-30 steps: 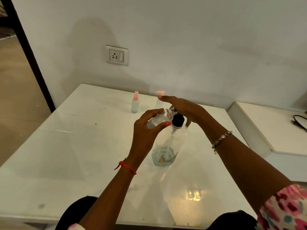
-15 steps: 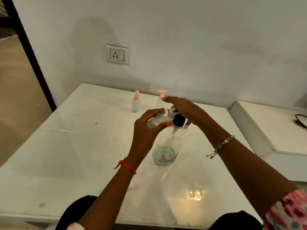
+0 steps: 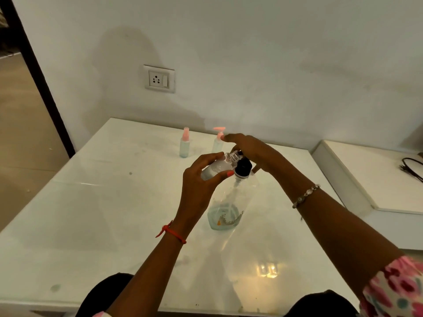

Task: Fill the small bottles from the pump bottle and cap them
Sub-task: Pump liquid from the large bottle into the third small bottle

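little had shifted since half a second before: the right hand [image 3: 249, 149] had lifted a touch at the wrist, while the left hand [image 3: 201, 179] kept the small bottle [image 3: 214, 169] at the same spot.

the pump bottle [image 3: 229, 202] stood near the middle of the counter [image 3: 91, 213], with only a shallow pool of liquid at its bottom. the right hand lay over its pump head, hiding it, with the fingers fairly straight and spread loosely across the top, pressing rather than pinching. just below it showed the black collar [image 3: 243, 168]. the left hand's fingers and thumb were curled round the small bottle, which was tilted with its open neck up against the spout, to the left of the collar. whether liquid was running in could not be told.

the filling step seemed to be in hand, mid-stroke. two pink-topped bottles [image 3: 184, 143] stood at the far side of the counter, already capped, so this looked like a later bottle of the set.

the next move probably called for more full strokes with the neck held steady under the spout, since the low level might give little per press. no loose cap for this bottle was in view, so one would have to be found before closing it.
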